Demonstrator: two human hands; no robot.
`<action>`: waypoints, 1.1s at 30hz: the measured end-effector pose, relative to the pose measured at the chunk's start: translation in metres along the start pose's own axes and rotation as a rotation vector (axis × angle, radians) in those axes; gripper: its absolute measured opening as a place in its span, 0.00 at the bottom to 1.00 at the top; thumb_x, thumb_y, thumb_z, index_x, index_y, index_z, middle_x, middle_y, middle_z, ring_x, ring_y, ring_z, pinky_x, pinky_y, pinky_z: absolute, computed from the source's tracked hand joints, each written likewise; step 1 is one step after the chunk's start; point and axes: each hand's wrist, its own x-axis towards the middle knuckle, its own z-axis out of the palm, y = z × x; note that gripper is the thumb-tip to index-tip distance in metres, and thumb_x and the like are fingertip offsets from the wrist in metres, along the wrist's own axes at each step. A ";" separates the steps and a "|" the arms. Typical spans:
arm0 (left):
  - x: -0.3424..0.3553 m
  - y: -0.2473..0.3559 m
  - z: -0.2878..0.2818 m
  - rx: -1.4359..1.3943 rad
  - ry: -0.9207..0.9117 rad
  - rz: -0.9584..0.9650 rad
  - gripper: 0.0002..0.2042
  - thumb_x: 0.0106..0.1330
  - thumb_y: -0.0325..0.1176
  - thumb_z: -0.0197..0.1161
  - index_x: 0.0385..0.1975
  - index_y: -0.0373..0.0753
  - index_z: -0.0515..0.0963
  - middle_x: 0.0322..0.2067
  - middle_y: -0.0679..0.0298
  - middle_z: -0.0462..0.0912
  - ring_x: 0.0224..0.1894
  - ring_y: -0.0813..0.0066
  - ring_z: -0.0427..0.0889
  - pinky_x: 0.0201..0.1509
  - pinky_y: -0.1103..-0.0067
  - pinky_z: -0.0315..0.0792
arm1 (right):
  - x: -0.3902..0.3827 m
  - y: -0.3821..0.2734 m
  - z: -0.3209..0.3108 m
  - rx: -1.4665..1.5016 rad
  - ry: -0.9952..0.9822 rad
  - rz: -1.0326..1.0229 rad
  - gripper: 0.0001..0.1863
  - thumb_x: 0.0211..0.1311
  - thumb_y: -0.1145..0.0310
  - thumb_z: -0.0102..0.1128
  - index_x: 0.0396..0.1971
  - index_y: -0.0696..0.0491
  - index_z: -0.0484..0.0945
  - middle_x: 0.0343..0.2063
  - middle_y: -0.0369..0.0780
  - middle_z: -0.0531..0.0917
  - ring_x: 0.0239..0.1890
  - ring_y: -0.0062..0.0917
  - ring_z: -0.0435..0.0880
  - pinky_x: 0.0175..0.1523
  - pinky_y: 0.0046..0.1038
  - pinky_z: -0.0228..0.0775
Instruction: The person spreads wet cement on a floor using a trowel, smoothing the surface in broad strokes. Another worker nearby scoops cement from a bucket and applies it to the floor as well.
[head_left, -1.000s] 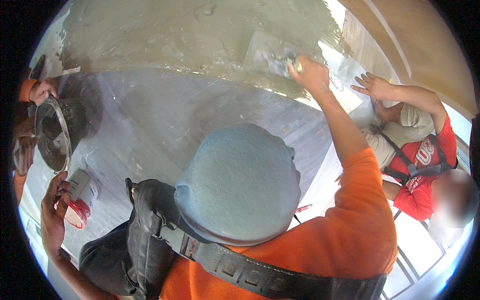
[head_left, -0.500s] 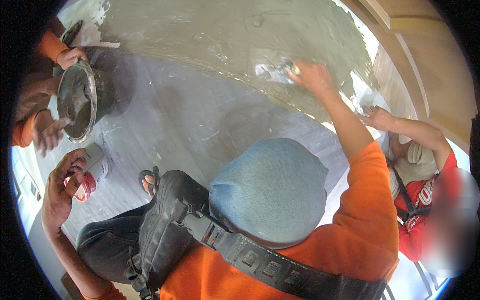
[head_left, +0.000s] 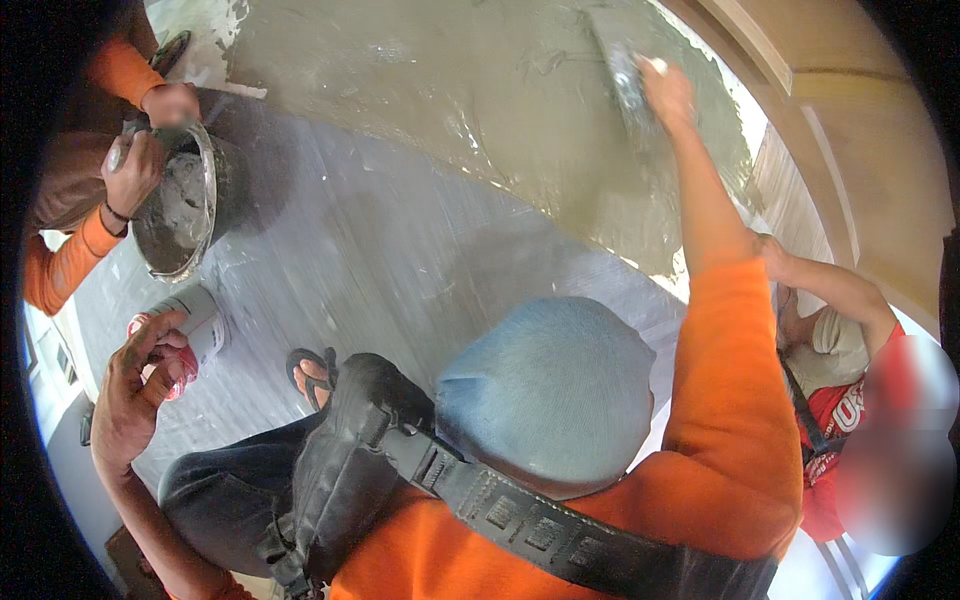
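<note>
My right hand (head_left: pixel 670 92) is closed on the light-coloured handle of a trowel (head_left: pixel 628 88), at the far right of the wet grey mortar (head_left: pixel 420 60). The trowel's blade, smeared by motion, lies on the mortar surface. My left hand (head_left: pixel 130 400) hangs at the left with bent fingers, thumb apart, and nothing visible in it. Behind its fingertips, a white and red cylindrical container (head_left: pixel 205 322) is on the floor, partly hidden by the hand.
At the left, a co-worker's hands (head_left: pixel 135 165) are at a dark bucket (head_left: pixel 228 190) of grey mix, one gripping a tool handle. Another person in red (head_left: pixel 840 410) crouches at the right by a wooden panel (head_left: pixel 845 130). My denim-covered knee (head_left: pixel 545 390) fills the centre.
My right hand has swept the trowel farther away and to the right, and the blade has turned. The co-worker's hand has moved up to the bucket's rim, and the mix inside shows more.
</note>
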 end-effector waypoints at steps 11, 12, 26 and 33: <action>0.012 -0.005 0.000 0.057 0.001 0.029 0.23 0.72 0.37 0.66 0.62 0.30 0.76 0.39 0.54 0.82 0.38 0.69 0.82 0.49 0.74 0.75 | -0.066 0.047 0.050 0.273 0.071 0.185 0.35 0.73 0.45 0.59 0.56 0.68 0.76 0.43 0.59 0.88 0.51 0.54 0.87 0.57 0.48 0.77; 0.011 -0.005 0.000 0.040 -0.005 0.015 0.23 0.72 0.37 0.65 0.62 0.30 0.76 0.39 0.54 0.82 0.38 0.69 0.82 0.50 0.74 0.75 | -0.063 0.023 0.062 0.332 0.051 0.096 0.35 0.73 0.45 0.58 0.55 0.68 0.76 0.44 0.59 0.87 0.51 0.54 0.87 0.57 0.49 0.77; -0.007 -0.009 0.003 0.074 0.062 0.037 0.23 0.73 0.36 0.64 0.62 0.27 0.75 0.39 0.55 0.81 0.37 0.69 0.81 0.51 0.75 0.74 | -0.113 -0.239 0.117 0.323 -0.314 -0.419 0.29 0.69 0.48 0.62 0.57 0.58 0.78 0.48 0.52 0.88 0.52 0.47 0.87 0.58 0.49 0.78; -0.002 -0.004 0.003 0.027 0.044 0.091 0.23 0.71 0.36 0.66 0.60 0.29 0.76 0.39 0.57 0.83 0.38 0.69 0.82 0.50 0.73 0.76 | -0.094 -0.084 0.048 -0.078 -0.277 -0.662 0.23 0.71 0.49 0.62 0.52 0.53 0.78 0.43 0.53 0.88 0.46 0.51 0.88 0.49 0.49 0.80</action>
